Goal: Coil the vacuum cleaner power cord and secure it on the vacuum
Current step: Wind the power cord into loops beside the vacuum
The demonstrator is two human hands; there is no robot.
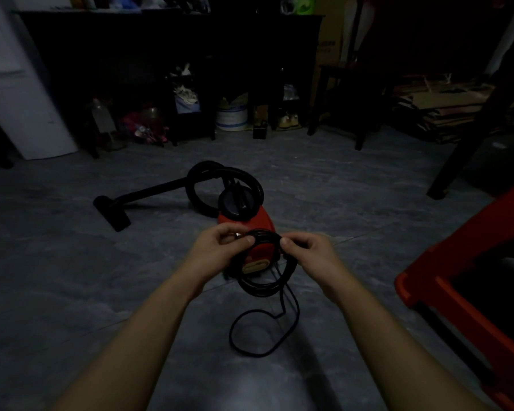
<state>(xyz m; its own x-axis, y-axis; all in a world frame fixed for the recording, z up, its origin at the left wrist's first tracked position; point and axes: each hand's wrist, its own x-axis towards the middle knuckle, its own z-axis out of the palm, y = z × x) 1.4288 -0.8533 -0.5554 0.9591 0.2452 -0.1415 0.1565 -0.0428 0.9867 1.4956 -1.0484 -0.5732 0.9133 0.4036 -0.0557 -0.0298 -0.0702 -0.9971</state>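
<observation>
Though dimness leaves the plug end unclear in the head view, my left hand [217, 247] and right hand [309, 250] each pinch the round, glossy black cord coil [261, 288] near the red vacuum [250, 222], slack looping on the floor [72, 262]

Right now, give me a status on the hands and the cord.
Left hand and right hand pinch the coiled cord. Coil held over the vacuum, not secured; one loop trails on the floor. Hose clear.

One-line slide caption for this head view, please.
Left hand and right hand grip the coiled power cord over the red vacuum on the floor; one loose loop trails below.
</observation>
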